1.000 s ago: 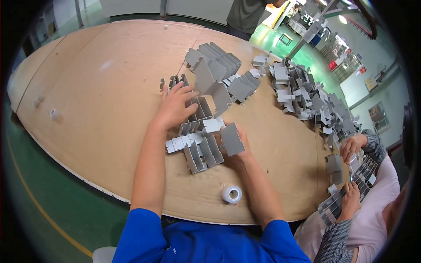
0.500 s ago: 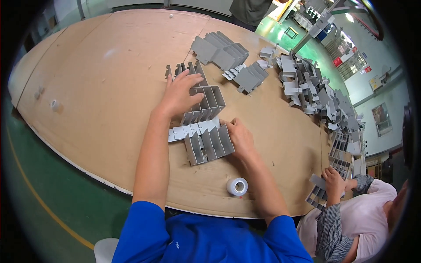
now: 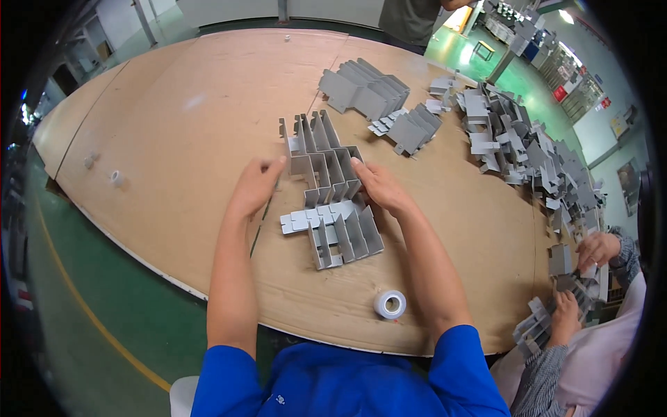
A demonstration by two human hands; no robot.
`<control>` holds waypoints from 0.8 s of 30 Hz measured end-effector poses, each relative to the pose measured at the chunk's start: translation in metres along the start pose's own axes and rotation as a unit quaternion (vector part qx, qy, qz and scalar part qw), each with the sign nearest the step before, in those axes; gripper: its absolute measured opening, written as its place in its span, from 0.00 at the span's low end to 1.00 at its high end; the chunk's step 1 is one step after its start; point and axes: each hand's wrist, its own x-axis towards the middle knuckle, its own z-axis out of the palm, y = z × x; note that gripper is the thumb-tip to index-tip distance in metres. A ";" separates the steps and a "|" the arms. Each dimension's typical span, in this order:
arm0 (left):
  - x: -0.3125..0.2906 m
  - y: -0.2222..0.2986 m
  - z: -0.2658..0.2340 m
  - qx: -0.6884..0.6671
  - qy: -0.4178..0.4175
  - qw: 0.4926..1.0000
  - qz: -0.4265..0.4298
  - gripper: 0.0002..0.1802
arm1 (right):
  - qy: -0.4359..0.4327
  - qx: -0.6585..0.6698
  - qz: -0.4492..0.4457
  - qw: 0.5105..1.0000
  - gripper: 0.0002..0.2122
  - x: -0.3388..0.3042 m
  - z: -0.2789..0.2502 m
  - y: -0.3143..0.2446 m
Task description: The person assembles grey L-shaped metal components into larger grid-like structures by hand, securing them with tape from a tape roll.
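Observation:
A nested row of grey bent sheet-metal brackets (image 3: 325, 167) stands on the table in front of me. My right hand (image 3: 380, 186) grips this row at its right side, thumb against the end plate. Close to its left edge is my left hand (image 3: 258, 186), fingers curled together; whether they pinch anything is hidden. Just nearer to me sits a second, smaller group of grey brackets (image 3: 347, 240), upright side by side. Light grey flat tabs (image 3: 306, 219) stick out to its left, between the two groups.
A roll of clear tape (image 3: 390, 304) lies near the front edge. Farther back are two bracket stacks (image 3: 365, 90) (image 3: 415, 128). A long heap of loose brackets (image 3: 514, 139) covers the right side, where a co-worker's hands (image 3: 566, 313) handle parts. Another person (image 3: 410, 24) stands beyond the table.
My left hand has come off the top of the farther bracket row to its left side. My right hand has moved from the nearer group up to the farther row's right side.

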 end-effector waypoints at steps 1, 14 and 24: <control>-0.003 -0.002 0.001 0.004 0.007 1.000 -0.005 0.33 | -0.008 0.005 -0.003 1.000 0.29 0.001 0.004 -0.006; 0.002 -0.008 0.044 -0.248 -0.174 0.951 -0.059 0.36 | -0.084 0.424 0.016 0.902 0.28 -0.023 0.013 -0.014; -0.083 0.091 0.095 -0.196 -0.224 0.913 0.279 0.41 | 0.064 0.208 -0.366 0.905 0.61 -0.137 -0.079 -0.021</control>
